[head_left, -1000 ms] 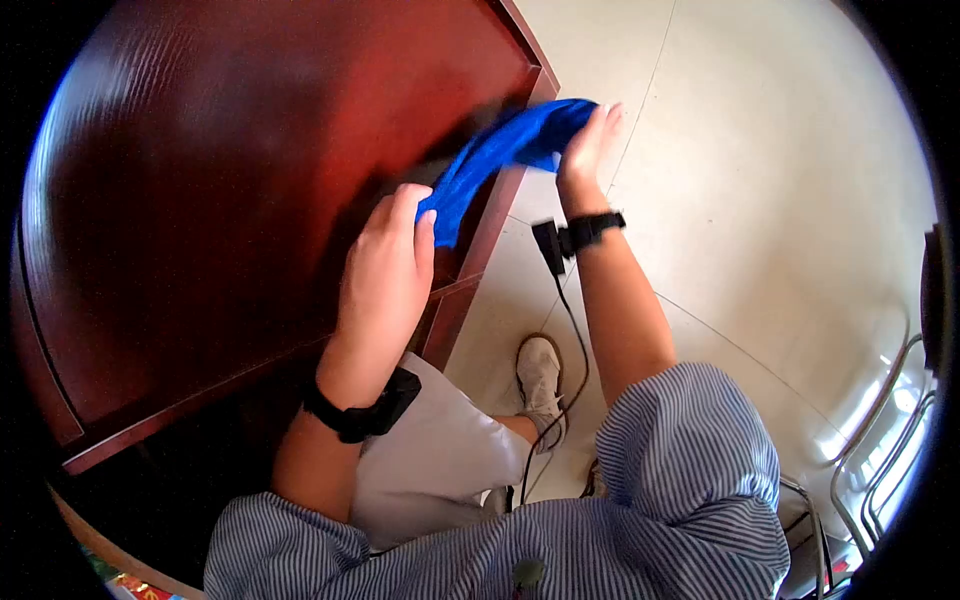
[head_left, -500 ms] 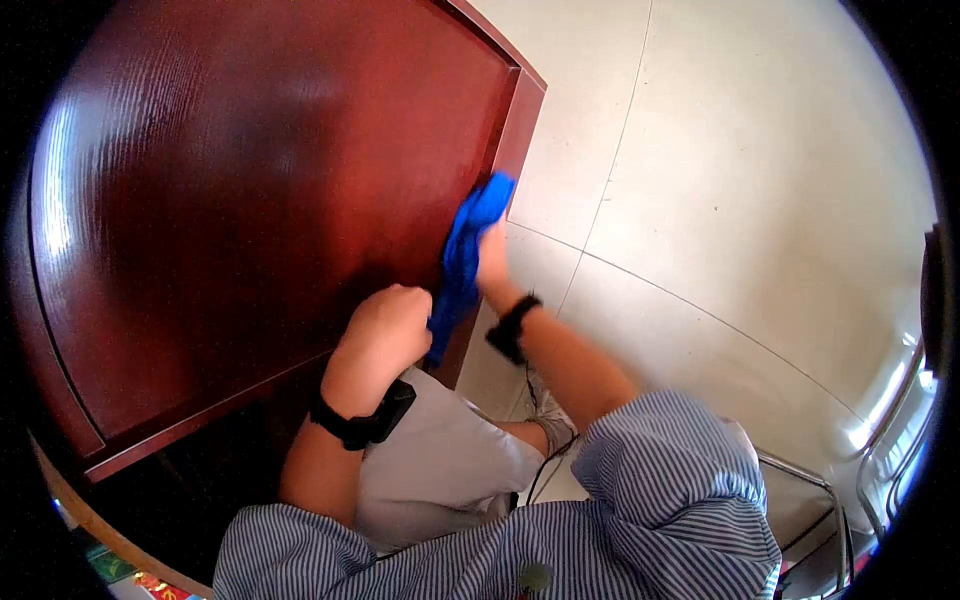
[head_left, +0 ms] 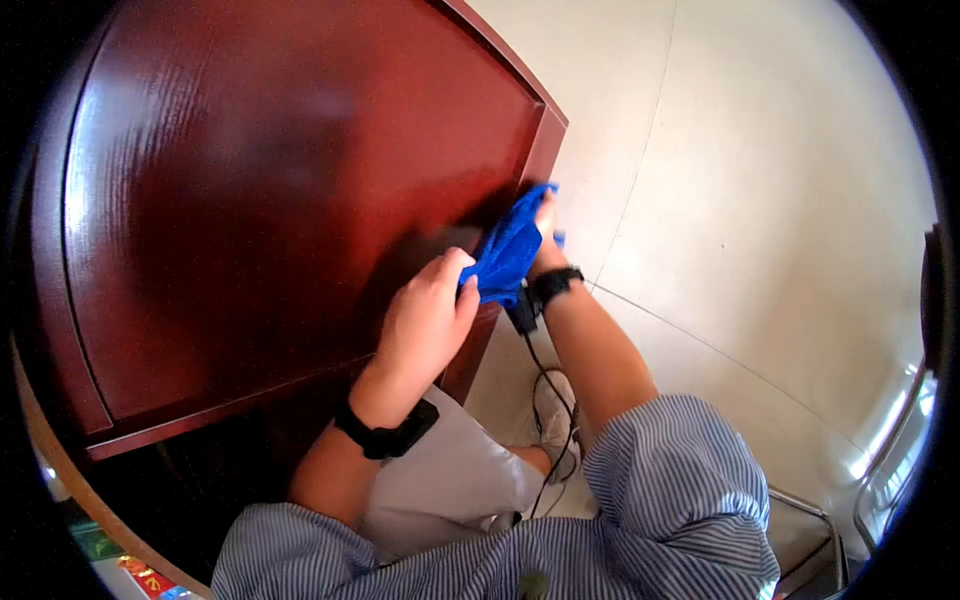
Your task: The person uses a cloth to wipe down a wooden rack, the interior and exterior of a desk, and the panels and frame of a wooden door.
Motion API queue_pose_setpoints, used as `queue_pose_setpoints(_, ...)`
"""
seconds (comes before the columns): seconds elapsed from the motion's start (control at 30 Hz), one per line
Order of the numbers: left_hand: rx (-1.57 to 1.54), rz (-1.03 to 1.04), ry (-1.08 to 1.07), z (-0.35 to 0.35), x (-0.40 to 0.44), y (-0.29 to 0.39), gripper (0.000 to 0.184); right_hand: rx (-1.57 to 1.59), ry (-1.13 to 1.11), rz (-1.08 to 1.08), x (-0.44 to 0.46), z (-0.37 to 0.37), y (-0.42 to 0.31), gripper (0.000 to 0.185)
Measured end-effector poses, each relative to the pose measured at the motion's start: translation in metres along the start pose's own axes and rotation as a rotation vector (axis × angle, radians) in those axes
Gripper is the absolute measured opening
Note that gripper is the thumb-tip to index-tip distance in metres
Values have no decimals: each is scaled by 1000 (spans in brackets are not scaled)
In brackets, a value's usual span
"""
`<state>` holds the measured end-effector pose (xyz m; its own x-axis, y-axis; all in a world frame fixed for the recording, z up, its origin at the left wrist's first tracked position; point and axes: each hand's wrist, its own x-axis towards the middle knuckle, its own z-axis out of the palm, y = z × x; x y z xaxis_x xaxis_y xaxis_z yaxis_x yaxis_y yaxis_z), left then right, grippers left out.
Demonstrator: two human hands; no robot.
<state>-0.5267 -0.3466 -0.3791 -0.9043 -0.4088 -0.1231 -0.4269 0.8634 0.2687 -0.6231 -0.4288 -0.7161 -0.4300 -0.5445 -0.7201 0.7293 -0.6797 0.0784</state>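
A soft blue cloth (head_left: 512, 245), matte and finely textured, is forming a creased, slanting fold at one o'clock from the view's centre, over the worktop's (head_left: 300, 190) edge. The left hand (head_left: 430, 305) is clamping its near end between thumb and fingers; the right hand (head_left: 547, 217) is sitting at its far end, partly hidden behind it, so whether those fingers are gripping cannot be told. Half a second ago the cloth was hanging as a narrow strip; now it is showing a broader face, and the left hand is sitting higher. The glossy, dark red worktop is filling ten o'clock, pale floor tiles (head_left: 750, 170) are stretching across two o'clock, and metal tubing (head_left: 833, 530) is standing at four.
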Motion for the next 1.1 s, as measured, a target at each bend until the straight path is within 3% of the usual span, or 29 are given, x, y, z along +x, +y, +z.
queue_pose_setpoints(0.07, 12, 11, 67, 0, 7, 7, 11, 99, -330, -179, 140, 5, -4, 50)
queue_pose_setpoints(0.17, -37, 98, 238, -8, 18, 22, 13, -541, -177, -805, 30, 150, -61, 61)
queue_pose_setpoints(0.3, -330, 78, 413, -9, 28, 55, 15, 30, -64, -207, -76, 234, -103, 56)
queue_pose_setpoints(0.37, -433, 206, 430, -7, 26, 65, 20, -9, -215, -390, -64, 225, -87, 44)
queue_pose_setpoints(0.43, -566, 225, 531, 5, 18, 66, 21, -22, -503, -127, -92, 209, -101, 28)
queue_pose_setpoints(0.53, -621, 160, 558, 5, -14, 58, 21, -59, -725, 117, -154, 198, -127, 30)
queue_pose_setpoints(0.57, -643, 150, 555, 5, -24, 57, 20, -165, -603, -41, -184, 206, -134, 35)
queue_pose_setpoints(0.63, -717, 197, 570, 5, -32, 63, 20, -171, -596, -27, -253, 224, -156, 46)
queue_pose_setpoints(0.73, -898, 81, 420, 44, -30, 55, 19, -530, -477, -262, -285, 260, -146, 55)
queue_pose_setpoints(0.77, -930, -40, 238, 44, -40, 55, 19, -682, -496, -332, -291, 264, -138, 57)
queue_pose_setpoints(0.83, -633, -98, -75, 11, -50, 62, 23, -787, -386, -364, -303, 244, -116, 51)
queue_pose_setpoints(0.87, -814, -294, -132, -5, -51, 65, 26, -918, -315, -287, -313, 235, -117, 47)
queue_pose_setpoints(0.9, -747, -327, -218, -17, -63, 55, 25, -1056, -242, -206, -332, 220, -113, 44)
queue_pose_setpoints(0.97, -683, -438, -335, -23, -54, 86, 21, -1200, -207, -378, -338, 157, -147, 37)
queue_pose_setpoints(1.03, -547, -474, -593, -72, -41, 101, 22, -1122, -39, -362, -368, 119, -143, 33)
queue_pose_setpoints(1.07, -404, -280, -664, -81, -45, 105, 21, -1276, -21, -317, -390, 112, -148, 32)
queue_pose_setpoints(1.1, -334, -205, -545, -98, -53, 121, 20, -1429, 10, -270, -425, 111, -154, 33)
